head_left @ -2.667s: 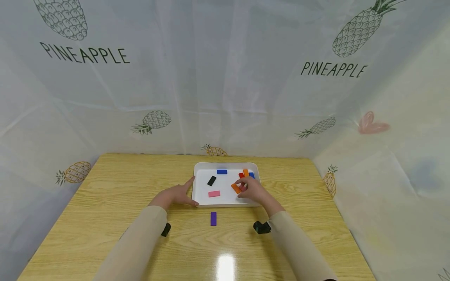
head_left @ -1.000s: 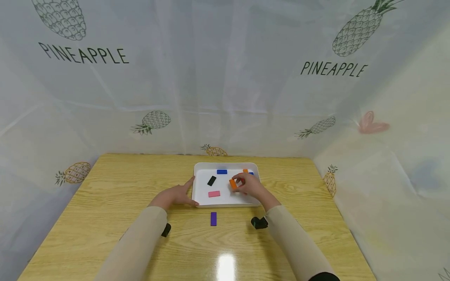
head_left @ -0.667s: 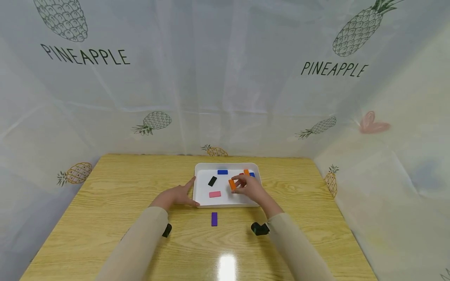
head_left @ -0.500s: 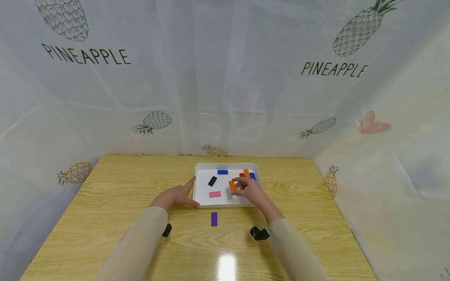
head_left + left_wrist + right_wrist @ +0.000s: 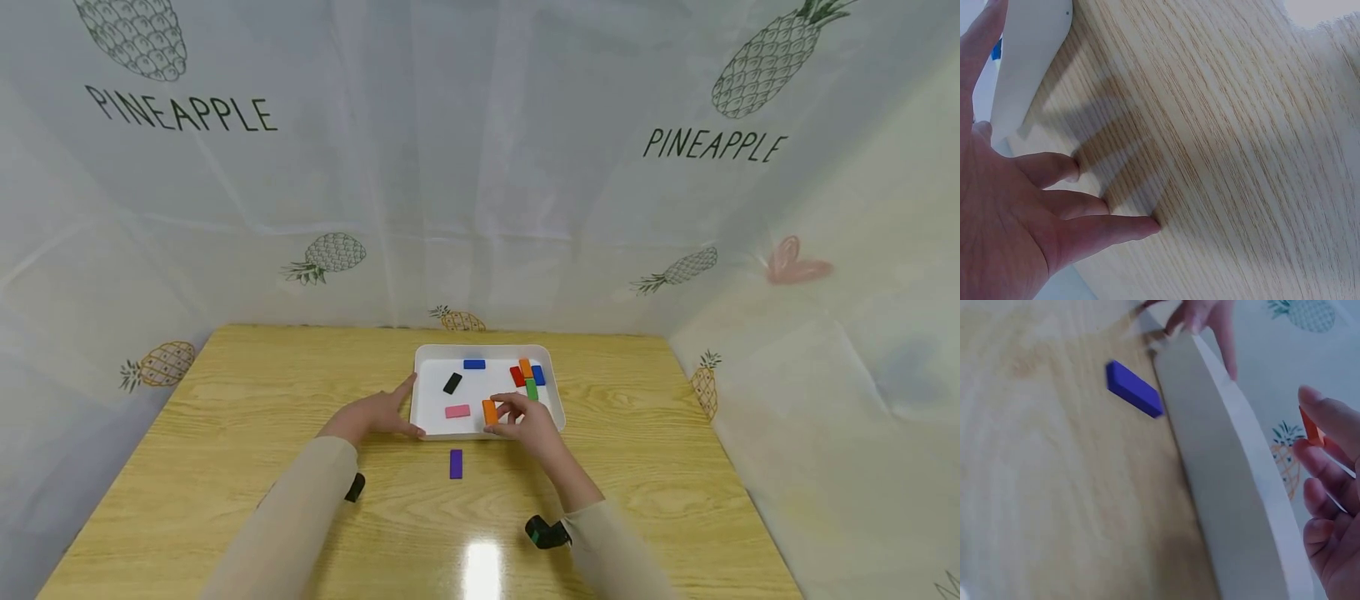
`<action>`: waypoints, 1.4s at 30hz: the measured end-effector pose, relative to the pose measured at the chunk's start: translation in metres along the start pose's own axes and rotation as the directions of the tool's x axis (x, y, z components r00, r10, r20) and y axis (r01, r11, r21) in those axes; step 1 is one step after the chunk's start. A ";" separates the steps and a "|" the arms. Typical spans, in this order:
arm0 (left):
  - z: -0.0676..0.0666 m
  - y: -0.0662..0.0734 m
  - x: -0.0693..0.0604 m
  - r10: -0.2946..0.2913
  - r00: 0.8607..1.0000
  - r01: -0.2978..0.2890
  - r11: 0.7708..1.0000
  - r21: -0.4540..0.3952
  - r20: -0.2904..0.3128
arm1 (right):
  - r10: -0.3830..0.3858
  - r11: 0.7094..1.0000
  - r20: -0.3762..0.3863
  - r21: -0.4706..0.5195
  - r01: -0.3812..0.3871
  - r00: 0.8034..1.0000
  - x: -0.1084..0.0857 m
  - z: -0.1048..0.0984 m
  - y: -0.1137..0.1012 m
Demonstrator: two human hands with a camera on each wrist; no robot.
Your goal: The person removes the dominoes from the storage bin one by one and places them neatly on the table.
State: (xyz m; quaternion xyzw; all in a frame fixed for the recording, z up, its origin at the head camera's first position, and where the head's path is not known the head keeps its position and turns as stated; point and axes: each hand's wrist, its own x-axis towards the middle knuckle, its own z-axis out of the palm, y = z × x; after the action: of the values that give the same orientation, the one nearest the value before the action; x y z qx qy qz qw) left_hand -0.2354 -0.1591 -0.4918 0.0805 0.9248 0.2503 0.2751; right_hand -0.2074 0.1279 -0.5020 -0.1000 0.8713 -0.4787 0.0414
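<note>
In the head view, a white tray (image 5: 429, 387) holds several small coloured blocks. My right hand (image 5: 531, 421) pinches an orange block (image 5: 490, 412) between thumb and fingers, over the tray's front right part. That block's edge (image 5: 1312, 427) also shows in the right wrist view. Left of it lie a pink block (image 5: 457, 411), a black block (image 5: 452, 383) and a blue block (image 5: 474, 364). My left hand (image 5: 375, 415) spreads its thumb and index finger against the tray's left side. Its other fingertips (image 5: 1147, 226) touch the table in the left wrist view.
Behind my right hand sit a red block (image 5: 517, 377), a second orange block (image 5: 526, 367), a green block (image 5: 532, 389) and another blue block (image 5: 538, 375). A purple block (image 5: 456, 464) lies on the wooden table (image 5: 300, 375) before the tray. A pineapple-print curtain (image 5: 465, 208) hangs behind.
With the orange block pinched, my right hand has moved left and nearer the body, and the block has turned. The green block has come into view. My left hand stays at the tray.
</note>
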 end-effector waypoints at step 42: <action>-0.002 0.001 0.000 -0.021 1.000 0.021 0.999 0.036 0.005 | -0.015 0.998 -0.078 -0.054 0.010 0.997 -0.052 0.065 0.034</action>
State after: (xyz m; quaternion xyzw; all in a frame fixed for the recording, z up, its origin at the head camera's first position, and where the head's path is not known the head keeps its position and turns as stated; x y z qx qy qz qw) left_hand -0.2367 -0.1591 -0.4900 0.0763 0.9292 0.2304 0.2786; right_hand -0.1507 0.1032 -0.5669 -0.0877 0.8841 -0.4589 0.0014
